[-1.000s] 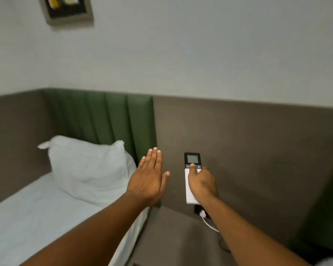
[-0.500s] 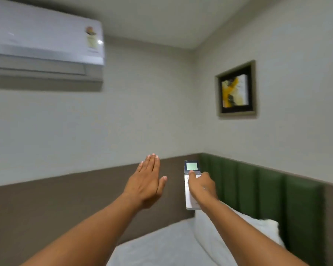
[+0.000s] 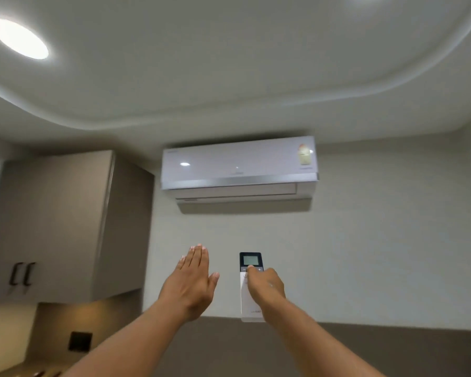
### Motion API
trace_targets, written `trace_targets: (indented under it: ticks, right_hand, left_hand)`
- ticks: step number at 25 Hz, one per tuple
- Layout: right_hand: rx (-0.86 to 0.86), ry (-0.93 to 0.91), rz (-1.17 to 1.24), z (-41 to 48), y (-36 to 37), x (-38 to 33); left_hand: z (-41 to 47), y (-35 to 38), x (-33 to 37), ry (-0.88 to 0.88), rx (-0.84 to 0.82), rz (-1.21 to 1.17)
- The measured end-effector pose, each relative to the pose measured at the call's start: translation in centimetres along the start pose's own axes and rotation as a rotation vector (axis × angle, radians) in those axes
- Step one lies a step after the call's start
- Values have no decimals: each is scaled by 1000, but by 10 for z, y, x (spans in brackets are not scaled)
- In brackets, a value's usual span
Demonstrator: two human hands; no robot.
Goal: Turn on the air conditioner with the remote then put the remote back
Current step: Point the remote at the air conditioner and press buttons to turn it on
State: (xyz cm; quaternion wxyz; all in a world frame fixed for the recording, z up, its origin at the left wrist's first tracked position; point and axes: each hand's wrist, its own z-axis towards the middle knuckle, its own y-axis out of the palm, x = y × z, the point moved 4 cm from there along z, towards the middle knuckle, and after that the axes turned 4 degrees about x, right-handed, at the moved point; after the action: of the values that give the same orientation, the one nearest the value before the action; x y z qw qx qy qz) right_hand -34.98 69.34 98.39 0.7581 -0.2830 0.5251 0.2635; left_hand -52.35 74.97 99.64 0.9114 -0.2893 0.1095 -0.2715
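A white air conditioner [image 3: 238, 170] hangs high on the wall, straight ahead, its flap closed. My right hand [image 3: 267, 287] holds a slim white remote [image 3: 250, 303] with a dark top and a lit grey screen, upright and aimed up at the unit. My thumb rests on the buttons just under the screen. My left hand [image 3: 192, 281] floats flat beside the remote, to its left, fingers together and holding nothing.
A grey wall cupboard [image 3: 60, 227] with two dark handles hangs at the left. A round ceiling light [image 3: 19, 38] glows at the top left. A dark socket plate [image 3: 80, 341] sits low on the left wall. Brown panelling runs along the wall's lower part.
My view has swung left and up from the bedside wall and pillow to face the air conditioner. Both hands kept their pose, the right still gripping the remote.
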Motion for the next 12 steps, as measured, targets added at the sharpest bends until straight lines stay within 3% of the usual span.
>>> trace_targets:
  ticks: [4,12]
  right_hand:
    - [-19,-42,61,-8,22,-36]
    - [37,-37,76,-6,-2,-57]
  left_hand:
    - [10,-34,-23,-9,28,24]
    - [12,-46,3,21,17,-33]
